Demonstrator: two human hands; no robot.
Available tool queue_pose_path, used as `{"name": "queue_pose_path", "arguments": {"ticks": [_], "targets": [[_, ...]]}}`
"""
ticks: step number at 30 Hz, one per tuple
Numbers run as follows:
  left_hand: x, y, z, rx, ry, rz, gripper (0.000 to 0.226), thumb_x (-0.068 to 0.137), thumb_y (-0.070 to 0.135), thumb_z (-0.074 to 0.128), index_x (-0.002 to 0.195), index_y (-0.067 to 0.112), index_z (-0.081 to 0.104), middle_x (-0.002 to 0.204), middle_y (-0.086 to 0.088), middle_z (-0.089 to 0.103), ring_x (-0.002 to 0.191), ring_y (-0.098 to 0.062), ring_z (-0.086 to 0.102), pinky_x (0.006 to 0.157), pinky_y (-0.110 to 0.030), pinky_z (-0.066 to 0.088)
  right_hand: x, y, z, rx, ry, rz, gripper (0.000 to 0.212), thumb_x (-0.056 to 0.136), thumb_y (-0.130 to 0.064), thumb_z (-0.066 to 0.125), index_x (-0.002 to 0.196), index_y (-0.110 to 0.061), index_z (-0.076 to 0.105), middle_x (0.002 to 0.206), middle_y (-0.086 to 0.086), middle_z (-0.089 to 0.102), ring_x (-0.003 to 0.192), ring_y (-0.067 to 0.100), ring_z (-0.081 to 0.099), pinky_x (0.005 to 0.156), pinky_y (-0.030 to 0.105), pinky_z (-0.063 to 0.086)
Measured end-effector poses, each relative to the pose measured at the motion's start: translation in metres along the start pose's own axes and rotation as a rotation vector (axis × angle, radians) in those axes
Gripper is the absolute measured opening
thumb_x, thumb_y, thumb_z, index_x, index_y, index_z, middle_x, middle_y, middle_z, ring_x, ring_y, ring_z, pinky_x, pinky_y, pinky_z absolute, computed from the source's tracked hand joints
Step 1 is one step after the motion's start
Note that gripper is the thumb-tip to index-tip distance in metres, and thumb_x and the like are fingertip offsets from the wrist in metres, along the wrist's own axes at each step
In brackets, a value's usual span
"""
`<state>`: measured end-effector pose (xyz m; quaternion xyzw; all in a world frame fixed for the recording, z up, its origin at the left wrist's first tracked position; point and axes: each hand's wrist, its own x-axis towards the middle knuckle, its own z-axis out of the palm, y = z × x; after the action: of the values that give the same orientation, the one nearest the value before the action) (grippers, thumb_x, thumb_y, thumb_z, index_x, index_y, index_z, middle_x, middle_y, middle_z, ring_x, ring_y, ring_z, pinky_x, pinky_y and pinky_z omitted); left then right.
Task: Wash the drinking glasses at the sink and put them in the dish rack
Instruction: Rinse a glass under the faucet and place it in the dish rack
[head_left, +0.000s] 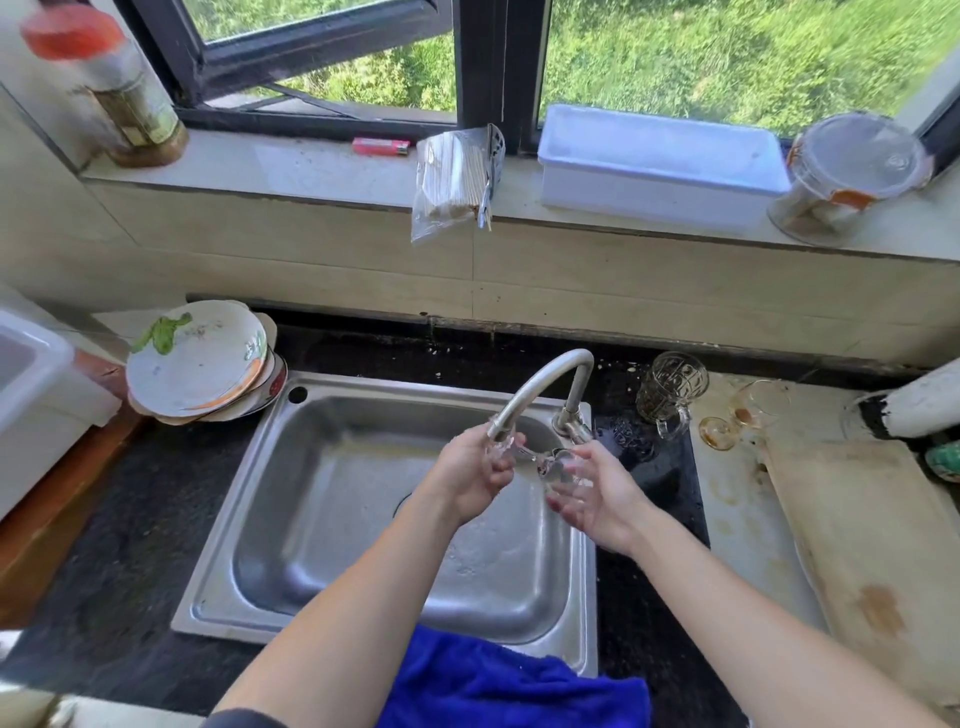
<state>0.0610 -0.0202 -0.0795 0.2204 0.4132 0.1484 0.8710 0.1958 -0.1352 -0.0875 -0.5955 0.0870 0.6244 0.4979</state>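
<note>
Glass sideways under tap. Left hand fingers curl round one end; right hand fingers, loosely spread, cup the other.

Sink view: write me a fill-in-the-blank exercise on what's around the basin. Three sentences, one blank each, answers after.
1. The cloth draped over the front rim of the sink is ____ in colour.
2. The stained wine glass on the counter lies on its ____.
3. The stack of plates sits to the ____ of the sink.

Missing words: blue; side; left.
</note>
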Motion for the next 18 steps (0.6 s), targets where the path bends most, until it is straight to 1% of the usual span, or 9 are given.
{"name": "queue_pose_path", "arguments": {"ticks": [1, 2, 4, 7, 9, 11, 14, 16, 18], "targets": [[-0.003, -0.001, 0.002, -0.030, -0.041, 0.006, 0.007, 0.091, 0.011, 0.052, 0.092, 0.012, 0.059, 0.083, -0.006, 0.064, 0.045, -0.006, 0.037, 0.038, -0.014, 0.026, 0.005, 0.007, 0.001, 0.036, 0.000, 0.047, 0.037, 0.087, -0.038, 0.057, 0.110, -0.008, 0.054, 0.092, 0.014, 0.059, 0.057, 0.021, 0.060, 0.039, 0.023, 0.043], [-0.006, -0.002, 0.004, -0.036, -0.082, 0.006, 0.011, 0.086, 0.007, 0.057, 0.096, 0.010, 0.058, 0.090, -0.007, 0.066, 0.049, -0.005, 0.039, 0.041, -0.013, 0.031, 0.009, 0.014, 0.003, 0.063, 0.009, 0.084, 0.038, 0.087, -0.040, 0.056, 0.107, -0.008, 0.055, 0.087, 0.012, 0.059, 0.055, 0.019, 0.058, 0.038, 0.022, 0.041], [-0.010, -0.004, 0.006, 0.004, -0.167, -0.012, 0.026, 0.080, 0.002, 0.062, 0.105, 0.007, 0.056, 0.098, -0.010, 0.066, 0.057, -0.008, 0.045, 0.048, -0.015, 0.041, 0.017, 0.026, 0.010, 0.130, 0.042, 0.132, 0.040, 0.088, -0.044, 0.055, 0.105, -0.008, 0.057, 0.084, 0.012, 0.062, 0.058, 0.019, 0.058, 0.037, 0.020, 0.041], [-0.011, -0.005, 0.005, 0.120, -0.201, -0.008, 0.020, 0.086, -0.001, 0.059, 0.105, 0.005, 0.058, 0.092, -0.011, 0.067, 0.065, -0.013, 0.052, 0.057, -0.021, 0.047, 0.027, 0.035, 0.020, 0.203, 0.046, 0.154, 0.046, 0.091, -0.045, 0.055, 0.114, -0.006, 0.057, 0.083, 0.018, 0.068, 0.068, 0.024, 0.064, 0.043, 0.022, 0.048], [-0.008, -0.001, 0.000, 0.164, -0.114, 0.012, 0.011, 0.090, 0.001, 0.056, 0.099, 0.007, 0.060, 0.079, -0.006, 0.067, 0.060, -0.011, 0.050, 0.050, -0.019, 0.043, 0.030, 0.036, 0.019, 0.233, 0.015, 0.140, 0.043, 0.089, -0.041, 0.059, 0.116, -0.007, 0.057, 0.093, 0.021, 0.068, 0.071, 0.025, 0.065, 0.054, 0.025, 0.051], [-0.005, 0.007, -0.007, 0.207, -0.009, 0.031, 0.010, 0.093, 0.004, 0.052, 0.093, 0.010, 0.060, 0.072, -0.003, 0.065, 0.050, -0.009, 0.041, 0.041, -0.016, 0.033, 0.028, 0.032, 0.016, 0.257, -0.034, 0.129, 0.040, 0.086, -0.036, 0.065, 0.113, -0.007, 0.056, 0.107, 0.020, 0.062, 0.075, 0.027, 0.066, 0.060, 0.027, 0.053], [0.001, 0.015, -0.018, 0.354, 0.167, 0.080, 0.021, 0.099, 0.027, 0.049, 0.098, 0.009, 0.061, 0.076, -0.006, 0.061, 0.046, -0.010, 0.038, 0.039, -0.017, 0.027, 0.021, 0.021, 0.015, 0.223, -0.101, 0.050, 0.027, 0.085, -0.028, 0.068, 0.100, -0.009, 0.058, 0.100, 0.011, 0.056, 0.076, 0.026, 0.064, 0.059, 0.030, 0.057], [0.006, 0.015, -0.022, 0.428, 0.262, 0.078, 0.031, 0.098, 0.033, 0.049, 0.106, 0.006, 0.061, 0.083, -0.007, 0.056, 0.049, -0.012, 0.038, 0.041, -0.019, 0.028, 0.019, 0.013, 0.018, 0.129, -0.075, -0.086, 0.015, 0.086, -0.017, 0.067, 0.097, -0.011, 0.059, 0.098, 0.010, 0.055, 0.084, 0.026, 0.060, 0.065, 0.038, 0.060], [0.009, 0.013, -0.024, 0.436, 0.307, 0.062, 0.025, 0.095, 0.025, 0.050, 0.104, 0.005, 0.060, 0.080, -0.008, 0.053, 0.051, -0.013, 0.034, 0.042, -0.021, 0.028, 0.017, 0.003, 0.019, -0.116, -0.067, -0.219, 0.023, 0.084, -0.008, 0.070, 0.104, -0.011, 0.060, 0.107, 0.010, 0.058, 0.093, 0.026, 0.060, 0.074, 0.045, 0.059]]}}
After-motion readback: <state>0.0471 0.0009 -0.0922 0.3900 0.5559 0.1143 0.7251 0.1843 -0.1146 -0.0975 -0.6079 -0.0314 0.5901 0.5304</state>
